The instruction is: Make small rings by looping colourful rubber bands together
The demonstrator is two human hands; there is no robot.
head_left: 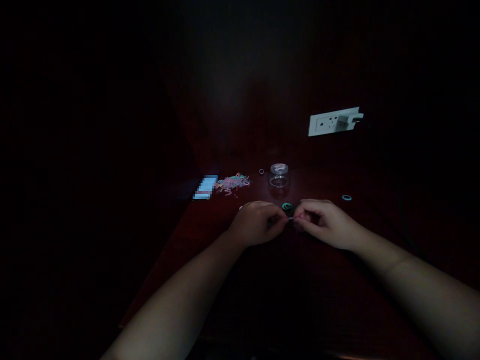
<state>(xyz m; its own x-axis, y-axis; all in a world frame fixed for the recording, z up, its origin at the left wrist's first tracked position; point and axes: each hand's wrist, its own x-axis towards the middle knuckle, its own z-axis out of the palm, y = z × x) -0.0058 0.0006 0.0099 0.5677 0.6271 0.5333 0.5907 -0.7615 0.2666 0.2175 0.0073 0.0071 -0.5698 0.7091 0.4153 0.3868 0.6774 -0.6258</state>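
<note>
My left hand (258,222) and my right hand (324,222) meet near the middle of the dark red table. Thumb and forefinger of each pinch a small pale band (290,218) stretched between the fingertips. Just beyond the fingertips lie green rings (287,206). A pile of thin, colourful bands (234,184) is spread out beyond my left hand. Behind the hands stands a clear round jar (279,177) with a pinkish pattern on top. Something pinkish, too dim to make out, is under my right fingers.
A lit, pixelated screen (205,187) lies left of the pile. One small ring (261,171) is left of the jar; a bluish ring (347,198) lies to the right. On the wall is a white socket panel (333,121) with a plug. The table's left edge (161,260) runs diagonally.
</note>
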